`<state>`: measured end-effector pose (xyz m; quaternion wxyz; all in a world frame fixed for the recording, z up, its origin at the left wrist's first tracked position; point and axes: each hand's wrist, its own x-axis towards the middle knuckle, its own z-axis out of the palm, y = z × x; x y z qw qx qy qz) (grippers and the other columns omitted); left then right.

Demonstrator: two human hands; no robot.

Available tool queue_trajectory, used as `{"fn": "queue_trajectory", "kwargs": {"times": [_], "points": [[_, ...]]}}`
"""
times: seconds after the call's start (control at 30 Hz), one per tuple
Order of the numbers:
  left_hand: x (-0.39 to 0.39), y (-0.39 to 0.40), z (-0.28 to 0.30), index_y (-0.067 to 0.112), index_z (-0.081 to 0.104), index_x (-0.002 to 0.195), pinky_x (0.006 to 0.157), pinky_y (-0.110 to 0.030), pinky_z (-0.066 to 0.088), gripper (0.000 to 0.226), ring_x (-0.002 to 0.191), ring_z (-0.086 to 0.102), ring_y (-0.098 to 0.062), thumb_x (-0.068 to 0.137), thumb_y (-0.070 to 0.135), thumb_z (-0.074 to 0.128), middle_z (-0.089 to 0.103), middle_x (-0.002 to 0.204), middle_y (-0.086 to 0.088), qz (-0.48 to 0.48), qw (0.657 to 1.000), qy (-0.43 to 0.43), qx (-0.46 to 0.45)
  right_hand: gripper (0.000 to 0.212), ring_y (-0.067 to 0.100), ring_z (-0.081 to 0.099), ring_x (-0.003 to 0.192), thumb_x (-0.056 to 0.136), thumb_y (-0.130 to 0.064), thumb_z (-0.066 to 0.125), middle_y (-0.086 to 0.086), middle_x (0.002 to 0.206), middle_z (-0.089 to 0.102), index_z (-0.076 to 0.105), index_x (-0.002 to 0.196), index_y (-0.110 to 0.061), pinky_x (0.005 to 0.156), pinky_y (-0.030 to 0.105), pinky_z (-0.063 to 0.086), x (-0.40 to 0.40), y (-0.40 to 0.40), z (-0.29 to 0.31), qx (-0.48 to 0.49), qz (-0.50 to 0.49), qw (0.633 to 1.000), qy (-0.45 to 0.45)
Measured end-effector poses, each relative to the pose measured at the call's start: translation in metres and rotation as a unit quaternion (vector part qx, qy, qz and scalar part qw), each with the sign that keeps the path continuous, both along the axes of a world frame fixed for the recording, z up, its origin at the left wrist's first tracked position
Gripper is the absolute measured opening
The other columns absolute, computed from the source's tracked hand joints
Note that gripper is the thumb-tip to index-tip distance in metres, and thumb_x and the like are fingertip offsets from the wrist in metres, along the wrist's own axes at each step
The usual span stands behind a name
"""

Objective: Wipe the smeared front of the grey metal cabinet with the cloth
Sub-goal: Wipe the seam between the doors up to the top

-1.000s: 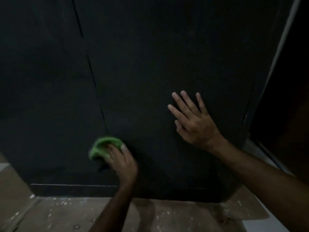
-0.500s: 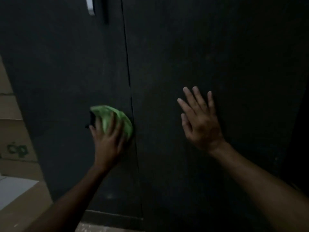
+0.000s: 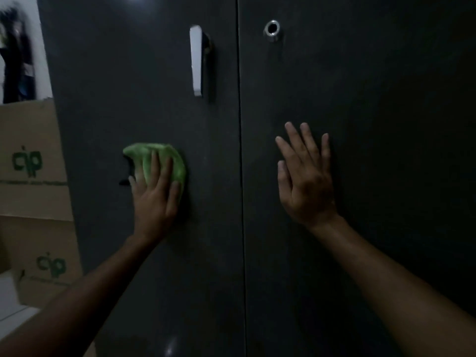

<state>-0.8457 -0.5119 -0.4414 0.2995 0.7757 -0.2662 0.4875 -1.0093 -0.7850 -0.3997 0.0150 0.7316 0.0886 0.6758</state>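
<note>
My left hand (image 3: 154, 199) pressed the green cloth (image 3: 159, 161) flat-fingered against the cabinet (image 3: 386, 99), at seven o'clock from the handle (image 3: 196, 60); my right hand (image 3: 306, 181) lay released at three o'clock.

The cabinet (image 3: 360, 73) in front of me looks like dark grey painted metal, matt with a faint sheen. Its handle (image 3: 196, 60) and lock ring (image 3: 272, 29) are shiny bright metal. My cloth (image 3: 164, 157) is soft green fabric. The boxes (image 3: 31, 163) are dull brown cardboard.
</note>
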Motion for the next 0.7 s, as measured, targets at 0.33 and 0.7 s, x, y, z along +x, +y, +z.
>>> {"fn": "queue_trajectory", "kwargs": {"times": [0.33, 0.7], "points": [[-0.027, -0.063, -0.011, 0.029, 0.033, 0.162, 0.120, -0.070, 0.023, 0.056, 0.158, 0.021, -0.037, 0.108, 0.042, 0.041, 0.028, 0.170, -0.006, -0.058, 0.936, -0.229, 0.260, 0.041, 0.032, 0.034, 0.152, 0.106, -0.016, 0.039, 0.012, 0.156, 0.047, 0.057, 0.142, -0.005, 0.124, 0.059, 0.020, 0.008, -0.009, 0.068, 0.056, 0.023, 0.997, -0.052], [-0.047, -0.113, 0.062, 0.031, 0.027, 0.164, 0.126, -0.066, 0.007, 0.057, 0.160, 0.012, -0.040, 0.109, 0.042, 0.036, 0.019, 0.174, -0.001, -0.059, 0.953, -0.211, 0.210, 0.042, 0.028, 0.036, 0.151, 0.109, -0.020, 0.034, 0.011, 0.154, 0.050, 0.057, 0.141, -0.004, 0.124, 0.055, 0.024, 0.010, -0.019, 0.069, 0.061, 0.085, 0.993, -0.060]]}}
